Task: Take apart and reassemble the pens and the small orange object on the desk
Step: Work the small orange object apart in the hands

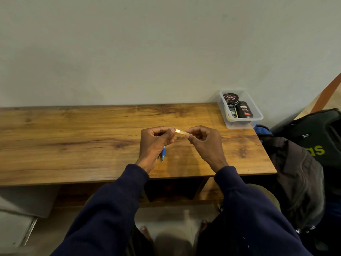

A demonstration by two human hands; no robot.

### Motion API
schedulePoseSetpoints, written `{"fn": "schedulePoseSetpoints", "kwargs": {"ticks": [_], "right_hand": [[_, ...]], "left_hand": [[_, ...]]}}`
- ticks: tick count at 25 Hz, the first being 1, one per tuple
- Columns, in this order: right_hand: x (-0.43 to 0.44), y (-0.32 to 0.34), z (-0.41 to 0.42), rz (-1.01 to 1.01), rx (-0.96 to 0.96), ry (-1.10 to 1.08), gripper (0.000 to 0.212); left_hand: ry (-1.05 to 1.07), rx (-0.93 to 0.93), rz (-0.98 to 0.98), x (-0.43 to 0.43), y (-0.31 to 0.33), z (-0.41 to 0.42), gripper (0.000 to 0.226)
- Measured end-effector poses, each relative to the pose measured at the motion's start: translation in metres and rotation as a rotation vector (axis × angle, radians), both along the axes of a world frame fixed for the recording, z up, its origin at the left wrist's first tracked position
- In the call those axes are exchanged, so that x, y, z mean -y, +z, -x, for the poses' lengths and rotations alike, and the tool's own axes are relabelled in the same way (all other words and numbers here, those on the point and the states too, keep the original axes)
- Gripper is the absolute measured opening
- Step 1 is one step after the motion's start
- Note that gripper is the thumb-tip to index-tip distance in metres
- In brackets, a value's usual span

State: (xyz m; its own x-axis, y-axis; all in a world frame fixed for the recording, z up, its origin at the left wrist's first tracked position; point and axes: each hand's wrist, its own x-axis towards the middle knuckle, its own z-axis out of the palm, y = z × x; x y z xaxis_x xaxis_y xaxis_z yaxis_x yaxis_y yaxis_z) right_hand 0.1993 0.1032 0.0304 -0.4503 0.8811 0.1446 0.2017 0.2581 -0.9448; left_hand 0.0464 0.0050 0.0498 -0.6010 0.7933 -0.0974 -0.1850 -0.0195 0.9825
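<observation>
Above the worktop, left hand and right hand pinched on small orange object; blue pen below. Could slip, drop if twisted loosely.

Both hands pinch an orange piece, apparently a pen barrel.

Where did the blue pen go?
The blue pen lies on the desk in the head view, just below the left hand, partly hidden by it.
</observation>
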Motion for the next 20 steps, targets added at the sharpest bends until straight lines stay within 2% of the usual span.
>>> {"fn": "schedulePoseSetpoints", "kwargs": {"ticks": [7,11,14,16,20], "right_hand": [[0.015,-0.007,0.003,0.601,-0.467,0.088,0.031],[0.014,-0.008,0.0,0.727,-0.578,0.074,0.038],[0.013,-0.01,-0.004,0.753,-0.594,0.062,0.043],[0.014,-0.012,-0.003,0.758,-0.585,0.068,0.038],[0.018,-0.012,-0.001,0.703,-0.488,0.11,0.024]], "left_hand": [[0.002,-0.026,-0.012,0.0,-0.006,-0.01,0.006],[0.036,0.016,-0.052,-0.003,-0.016,-0.013,0.006],[0.004,0.096,-0.076,-0.002,-0.023,-0.013,0.006],[-0.005,0.244,-0.09,0.0,-0.026,-0.012,0.008],[-0.023,0.696,-0.135,0.002,-0.027,-0.009,0.011]]}}
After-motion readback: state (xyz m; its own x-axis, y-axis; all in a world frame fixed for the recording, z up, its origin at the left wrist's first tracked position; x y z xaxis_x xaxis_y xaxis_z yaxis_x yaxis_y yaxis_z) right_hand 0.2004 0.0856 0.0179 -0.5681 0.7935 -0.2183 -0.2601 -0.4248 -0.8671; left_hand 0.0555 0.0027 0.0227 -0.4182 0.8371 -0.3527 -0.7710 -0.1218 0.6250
